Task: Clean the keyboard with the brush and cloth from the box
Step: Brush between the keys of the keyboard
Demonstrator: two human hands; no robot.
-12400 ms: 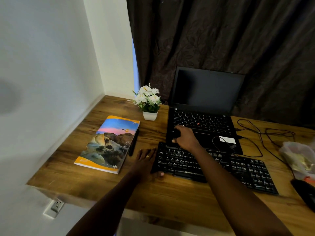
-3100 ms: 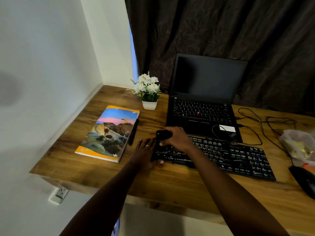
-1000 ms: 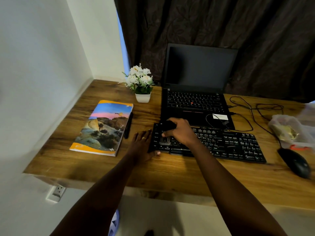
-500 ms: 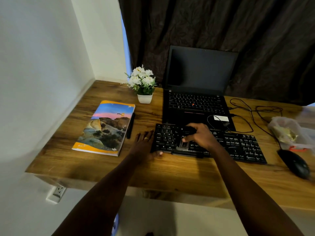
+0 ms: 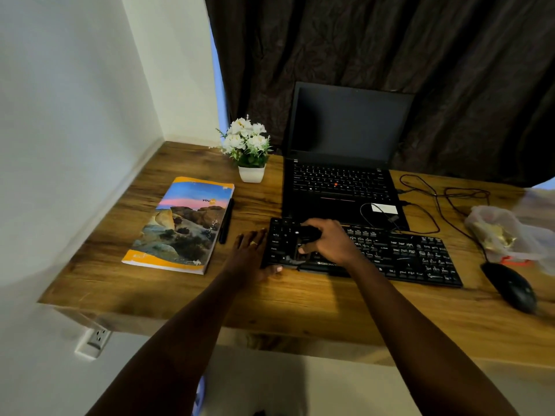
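A black keyboard (image 5: 405, 253) lies on the wooden desk (image 5: 300, 304) in front of the laptop. My right hand (image 5: 333, 243) grips a small black brush (image 5: 306, 235) and holds it down on the keys at the keyboard's left part. Its bristles are hard to make out against the dark keys. My left hand (image 5: 249, 253) lies flat on the desk against the keyboard's left end, fingers straight, thumb at the front corner.
An open black laptop (image 5: 339, 181) stands behind the keyboard, with cables (image 5: 444, 199) to its right. A book (image 5: 183, 223) and a pen (image 5: 226, 220) lie at the left, with a flower pot (image 5: 250, 151) behind. At the right are a mouse (image 5: 510, 286) and a plastic bag (image 5: 504, 232).
My right hand slid the brush to the right along the keys, then back a little to the left. My left hand stayed at the keyboard's left end.
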